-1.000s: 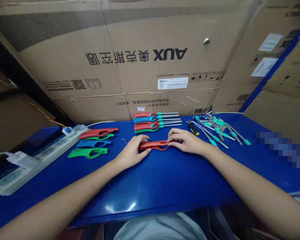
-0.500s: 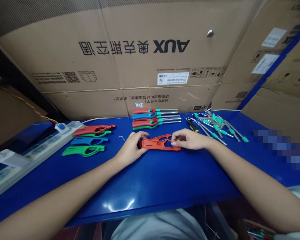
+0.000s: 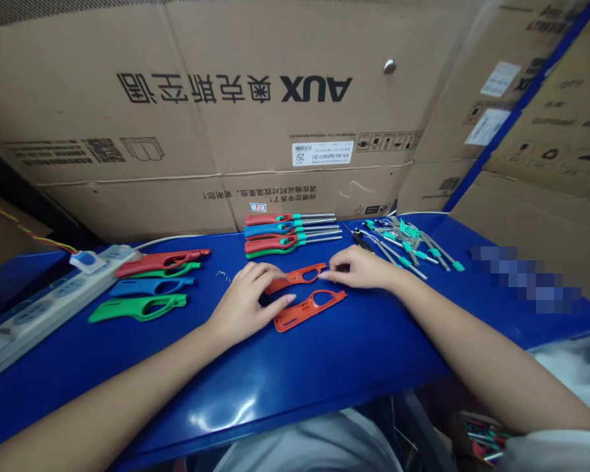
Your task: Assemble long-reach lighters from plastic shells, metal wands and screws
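Observation:
Two orange lighter-handle halves lie side by side on the blue table. The far half [image 3: 302, 275] has its wide end partly hidden under the fingers of my left hand [image 3: 248, 298], whose thumb is spread apart from them. At the narrow end of that same half, my right hand [image 3: 358, 267] has its fingers curled in a pinch at the tip. Nearer to me, the other half [image 3: 309, 311] rests with its inner side up, close to my left thumb and free of both hands.
Left are red [image 3: 162, 262], blue [image 3: 150, 286] and green [image 3: 137, 307] handle shells beside a power strip [image 3: 54, 301]. Assembled lighters [image 3: 270, 242] lie at the back. Metal tubes with teal parts [image 3: 406, 242] and a screwdriver [image 3: 361, 241] are right. Small screws [image 3: 223, 275] lie left of my hand.
The two orange halves, overlapping between my hands before, now lie apart on the table. My left thumb has opened away from the fingers. The camera view has shifted slightly right.

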### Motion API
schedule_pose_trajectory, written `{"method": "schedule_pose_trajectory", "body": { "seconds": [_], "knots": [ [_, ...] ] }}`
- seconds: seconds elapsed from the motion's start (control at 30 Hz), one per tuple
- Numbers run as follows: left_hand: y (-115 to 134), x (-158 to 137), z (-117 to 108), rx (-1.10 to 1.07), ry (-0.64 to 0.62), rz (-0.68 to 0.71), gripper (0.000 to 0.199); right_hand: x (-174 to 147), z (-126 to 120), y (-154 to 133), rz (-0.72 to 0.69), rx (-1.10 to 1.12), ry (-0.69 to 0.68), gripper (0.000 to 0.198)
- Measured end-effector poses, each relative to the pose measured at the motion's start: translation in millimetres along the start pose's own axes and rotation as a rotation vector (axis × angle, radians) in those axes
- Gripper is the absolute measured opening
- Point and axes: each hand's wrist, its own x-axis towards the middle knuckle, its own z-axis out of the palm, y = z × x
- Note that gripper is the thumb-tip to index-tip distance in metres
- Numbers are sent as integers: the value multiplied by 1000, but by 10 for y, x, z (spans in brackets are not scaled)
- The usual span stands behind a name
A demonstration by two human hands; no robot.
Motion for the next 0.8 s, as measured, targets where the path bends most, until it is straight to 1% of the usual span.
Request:
{"method": "schedule_pose_trajectory", "body": {
  "seconds": [0.03,0.07,0.1,0.17,0.2,0.23,0.27,0.33,0.4,0.47,0.6,0.73,0.8],
  "knots": [
    [56,-9,-20,23,-33,31,36,-6,-46,24,55,-88,82,37],
    [109,-21,-35,47,-61,56,43,-18,-104,60,141,-176,168,28],
    [154,-33,-44,67,-93,84,50,-36,-170,109,264,-256,258,26],
    [211,-58,-46,94,-145,122,56,-91,-313,246,530,-368,380,42],
    [221,-69,-43,102,-165,135,53,-127,-382,331,633,-393,415,47],
    [220,-76,-38,109,-178,143,47,-166,-444,423,725,-420,423,49],
    [209,-81,-33,115,-187,147,40,-205,-497,519,821,-445,401,49],
    [169,-84,-27,125,-193,150,30,-274,-569,705,1033,-469,310,50],
    [126,-80,-26,128,-194,144,28,-317,-597,859,1148,-448,249,47],
    [95,-77,-28,118,-194,137,28,-332,-594,964,1178,-418,224,38],
    [75,-75,-30,81,-197,115,29,-327,-573,1018,1148,-383,249,26],
    [53,-67,-34,46,-219,89,28,-340,-607,934,1091,-339,369,14],
    [33,-57,-44,43,-229,88,27,-340,-631,873,1030,-316,460,11]
  ]
}}
